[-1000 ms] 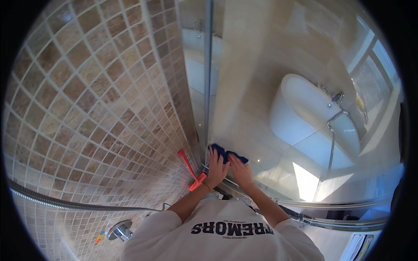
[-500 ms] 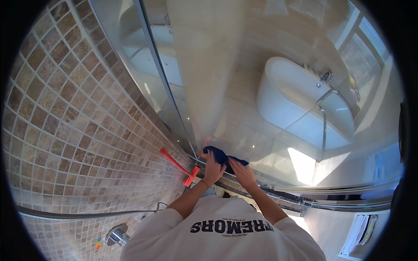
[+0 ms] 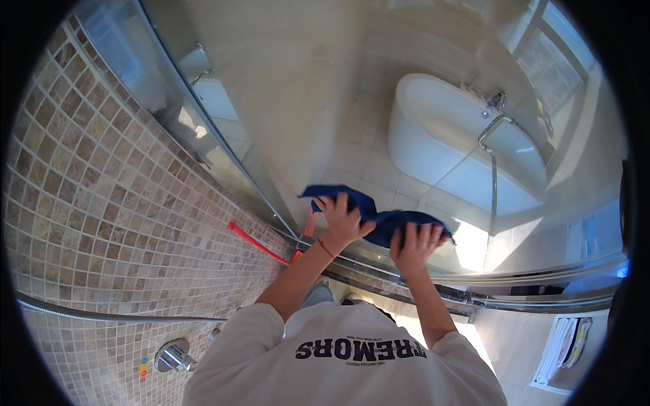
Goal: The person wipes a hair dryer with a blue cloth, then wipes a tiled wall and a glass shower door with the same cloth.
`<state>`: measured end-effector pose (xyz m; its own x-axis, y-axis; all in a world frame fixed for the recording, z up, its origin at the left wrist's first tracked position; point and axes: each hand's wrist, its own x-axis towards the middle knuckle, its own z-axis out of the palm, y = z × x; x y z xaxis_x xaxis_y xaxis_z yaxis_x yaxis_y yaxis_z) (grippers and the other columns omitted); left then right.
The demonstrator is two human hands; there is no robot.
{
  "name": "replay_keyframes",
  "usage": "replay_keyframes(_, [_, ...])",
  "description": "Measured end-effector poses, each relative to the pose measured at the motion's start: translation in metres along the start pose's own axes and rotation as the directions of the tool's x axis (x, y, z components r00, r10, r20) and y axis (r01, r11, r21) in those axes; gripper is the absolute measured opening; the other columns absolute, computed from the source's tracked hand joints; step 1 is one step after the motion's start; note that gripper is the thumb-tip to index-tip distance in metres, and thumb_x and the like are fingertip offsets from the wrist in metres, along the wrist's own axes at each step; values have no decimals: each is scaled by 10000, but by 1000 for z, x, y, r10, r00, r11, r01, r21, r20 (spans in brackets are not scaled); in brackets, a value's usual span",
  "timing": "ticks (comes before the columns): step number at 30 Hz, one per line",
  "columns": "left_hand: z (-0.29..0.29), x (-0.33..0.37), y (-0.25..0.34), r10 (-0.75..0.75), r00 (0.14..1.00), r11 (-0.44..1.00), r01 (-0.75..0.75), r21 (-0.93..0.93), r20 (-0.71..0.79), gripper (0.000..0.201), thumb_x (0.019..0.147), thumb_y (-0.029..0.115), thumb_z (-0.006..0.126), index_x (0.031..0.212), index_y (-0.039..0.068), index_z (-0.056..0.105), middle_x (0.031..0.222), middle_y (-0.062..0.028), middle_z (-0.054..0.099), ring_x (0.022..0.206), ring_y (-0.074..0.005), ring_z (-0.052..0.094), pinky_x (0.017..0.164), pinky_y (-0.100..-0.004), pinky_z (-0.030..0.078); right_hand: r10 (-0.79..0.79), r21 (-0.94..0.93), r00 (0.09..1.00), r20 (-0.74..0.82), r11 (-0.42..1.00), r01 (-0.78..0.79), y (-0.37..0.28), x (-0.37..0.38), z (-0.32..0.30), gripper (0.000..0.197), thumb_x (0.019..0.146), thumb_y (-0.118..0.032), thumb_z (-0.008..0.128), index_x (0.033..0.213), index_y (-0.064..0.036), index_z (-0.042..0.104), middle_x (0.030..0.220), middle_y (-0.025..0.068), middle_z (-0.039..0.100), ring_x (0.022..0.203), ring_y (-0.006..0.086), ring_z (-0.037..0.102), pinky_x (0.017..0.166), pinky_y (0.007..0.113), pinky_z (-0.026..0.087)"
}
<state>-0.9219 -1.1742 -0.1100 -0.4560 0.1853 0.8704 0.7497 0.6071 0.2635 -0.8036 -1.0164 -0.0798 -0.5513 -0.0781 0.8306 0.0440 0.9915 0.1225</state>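
A dark blue cloth is stretched out sideways in front of the curved glass panel. My left hand grips its left part, with the fingers curled over the fabric. Further right, my right hand holds the other part with bent fingers. Whether the cloth presses on the glass, I cannot tell. To the left of my left forearm a red long-handled tool, like a squeegee, leans at the tiled wall; my arm partly hides its head.
Mosaic tiles cover the wall on the left. A metal hose and a chrome shower valve are at lower left. Beyond the glass stands a white bathtub. A dark metal-edged sill runs under the panel, and a wall niche holds towels.
Both hands have moved up and apart, the right one more to the right. The cloth, bunched before, is now spread wide between them. My view has shifted slightly.
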Motion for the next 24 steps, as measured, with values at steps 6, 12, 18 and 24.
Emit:
replay_keyframes(6, [11, -145, 6, 178, 760, 984, -136, -115, 625, 270, 819, 394, 692, 928, 147, 684, 1165, -73, 599, 1000, -348, 553, 905, -625, 376, -265, 300, 758, 597, 949, 95, 23, -133, 19, 449, 825, -191, 648, 1261, -95, 598, 1459, 8, 476, 1291, 162, 469, 879, 422, 438])
replay_keyframes(12, [2, -97, 26, 169, 863, 984, -175, -33, 477, 248, 759, 353, 704, 899, 150, 681, 1034, -119, 568, 923, -393, 510, 827, -613, 361, -79, 204, 842, 534, 978, -38, 41, -118, -20, 424, 842, -169, 652, 1255, -103, 585, 1353, 29, 545, 1218, 197, 521, 862, 454, 445])
replay_keyframes(18, [-2, 44, 85, 158, 987, 980, -154, 127, -26, 391, 702, 498, 706, 935, 187, 665, 1041, -228, 499, 877, -535, 455, 809, -758, 282, 161, 97, 961, -224, 985, -142, 74, -4, -30, 526, 915, -385, 532, 1309, -38, 518, 1557, 283, 233, 1472, 508, 67, 1132, 658, -4])
replay_keyframes(24, [43, -80, 60, 309, 835, 951, -271, -147, 456, 301, 853, 422, 649, 1151, 386, 685, 995, 73, 589, 727, -191, 553, 751, -485, 416, -87, -48, 979, 187, 994, 98, 66, -114, 8, 296, 732, -356, 675, 946, -161, 618, 1300, 141, 552, 1143, 351, 486, 827, 573, 365])
